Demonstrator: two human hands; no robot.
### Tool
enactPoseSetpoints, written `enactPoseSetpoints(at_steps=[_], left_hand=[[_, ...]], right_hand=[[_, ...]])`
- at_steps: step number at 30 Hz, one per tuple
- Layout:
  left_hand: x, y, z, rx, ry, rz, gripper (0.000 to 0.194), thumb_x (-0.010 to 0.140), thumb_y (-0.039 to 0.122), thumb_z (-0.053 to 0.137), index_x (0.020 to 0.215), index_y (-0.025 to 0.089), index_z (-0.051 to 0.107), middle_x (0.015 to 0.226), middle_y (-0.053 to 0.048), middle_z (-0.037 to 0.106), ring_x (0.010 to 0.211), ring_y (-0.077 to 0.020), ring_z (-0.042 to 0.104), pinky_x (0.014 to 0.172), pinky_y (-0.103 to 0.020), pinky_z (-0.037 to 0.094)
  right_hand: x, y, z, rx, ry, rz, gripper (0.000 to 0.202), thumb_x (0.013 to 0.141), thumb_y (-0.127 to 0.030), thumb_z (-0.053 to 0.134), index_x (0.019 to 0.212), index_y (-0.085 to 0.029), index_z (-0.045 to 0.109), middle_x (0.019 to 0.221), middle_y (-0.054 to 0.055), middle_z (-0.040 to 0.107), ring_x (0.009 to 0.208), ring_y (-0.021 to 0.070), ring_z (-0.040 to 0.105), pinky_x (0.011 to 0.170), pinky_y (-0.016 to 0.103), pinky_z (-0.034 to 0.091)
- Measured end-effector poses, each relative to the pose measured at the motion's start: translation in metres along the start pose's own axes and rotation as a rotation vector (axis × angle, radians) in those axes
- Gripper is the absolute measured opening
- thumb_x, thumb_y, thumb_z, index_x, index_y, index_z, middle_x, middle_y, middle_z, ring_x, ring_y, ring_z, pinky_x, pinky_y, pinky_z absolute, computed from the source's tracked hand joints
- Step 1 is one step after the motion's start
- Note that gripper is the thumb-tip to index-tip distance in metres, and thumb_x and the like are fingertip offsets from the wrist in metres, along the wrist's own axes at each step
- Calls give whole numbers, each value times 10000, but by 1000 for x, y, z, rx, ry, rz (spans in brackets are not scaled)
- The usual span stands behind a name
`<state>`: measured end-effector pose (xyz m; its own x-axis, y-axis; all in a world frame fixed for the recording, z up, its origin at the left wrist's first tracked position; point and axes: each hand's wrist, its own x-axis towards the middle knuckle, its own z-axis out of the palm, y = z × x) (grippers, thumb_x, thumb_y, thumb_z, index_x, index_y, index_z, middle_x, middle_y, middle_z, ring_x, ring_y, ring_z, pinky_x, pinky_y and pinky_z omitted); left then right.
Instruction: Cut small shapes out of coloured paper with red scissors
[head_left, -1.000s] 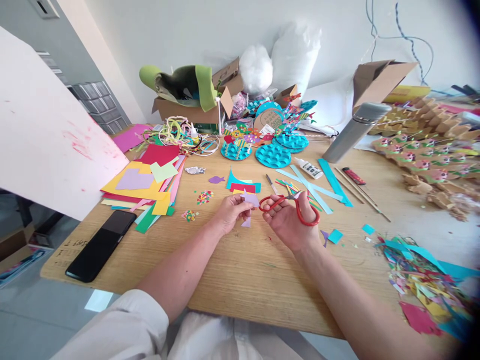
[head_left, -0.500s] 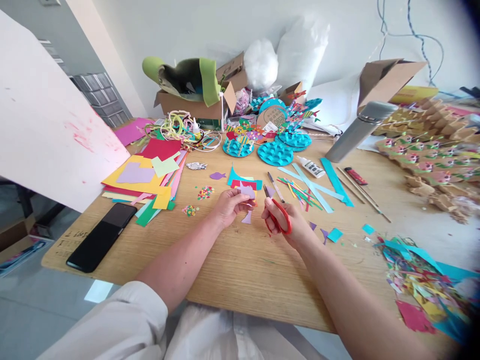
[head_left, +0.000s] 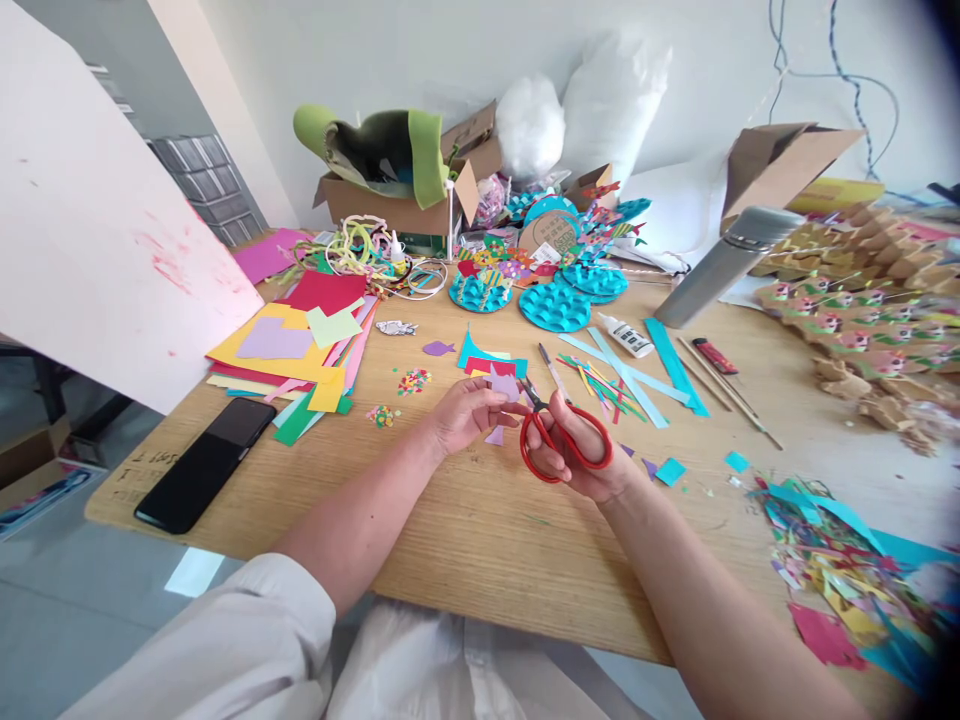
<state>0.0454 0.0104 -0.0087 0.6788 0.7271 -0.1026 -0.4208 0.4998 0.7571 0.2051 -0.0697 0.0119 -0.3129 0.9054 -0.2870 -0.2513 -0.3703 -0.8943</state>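
One left hand (head_left: 466, 412), its forearm slanting inward and fingers pointing right, pinches a lilac paper piece (head_left: 504, 386) narrowly between thumb and fingers, just above the table (head_left: 465, 540). Beside that paper, the scissors (head_left: 541, 407) angle up and leftward, blades slightly parted, red handles spread fairly wide. The right hand (head_left: 576, 448) holds them loosely, fingers curled around the handles, thumb uppermost, its forearm reaching in from the lower right. The step in hand looks like trimming or repositioning between snips; another cut would call for a steady paper edge, aligned blades and left fingertips kept clear.
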Motion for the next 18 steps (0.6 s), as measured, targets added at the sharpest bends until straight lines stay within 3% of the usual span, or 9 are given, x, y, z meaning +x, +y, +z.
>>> enactPoseSetpoints(at_steps=[5,8,10,12,15,18], left_hand=[[0,-1,-1,-36,-10,-41,134,656,130,711,776,90,665,925,-132,736,866,-232,717,795,-330,538],[3,-1,-3,-33,49,-34,154,686,125,677,831,75,673,925,-149,737,867,-240,718,781,-324,534],[6,-1,-5,-47,134,-6,132,691,122,656,815,79,667,863,-130,737,804,-225,719,719,-302,531],[8,-2,-8,-85,227,25,71,685,116,638,753,96,643,785,-102,729,713,-186,705,656,-270,518],[10,-2,-10,-129,299,50,38,673,112,627,710,111,617,721,-76,712,632,-141,668,624,-251,504],[10,-1,-10,-128,316,77,53,655,125,643,696,115,612,691,-63,699,601,-127,645,608,-248,494]], right_hand=[[-2,-4,0,-56,28,-90,647,796,-791,430,628,-191,604,370,-56,377,308,79,285,388,245,263],[-4,-10,-4,-189,281,-313,609,815,-765,428,640,-205,587,404,-29,440,362,116,398,427,273,342],[-5,-13,-8,-424,472,-438,467,798,-645,594,664,-198,588,525,14,575,504,151,539,521,284,423],[-4,-13,-10,-676,538,-478,337,751,-511,718,751,-192,608,696,39,666,651,181,614,626,296,466],[-3,-11,-9,-950,348,-451,206,817,-388,660,859,-189,630,845,60,709,737,193,643,675,297,479],[-10,-14,-12,-1162,119,-318,190,849,-370,594,795,-192,631,717,48,690,612,172,607,560,273,437]])
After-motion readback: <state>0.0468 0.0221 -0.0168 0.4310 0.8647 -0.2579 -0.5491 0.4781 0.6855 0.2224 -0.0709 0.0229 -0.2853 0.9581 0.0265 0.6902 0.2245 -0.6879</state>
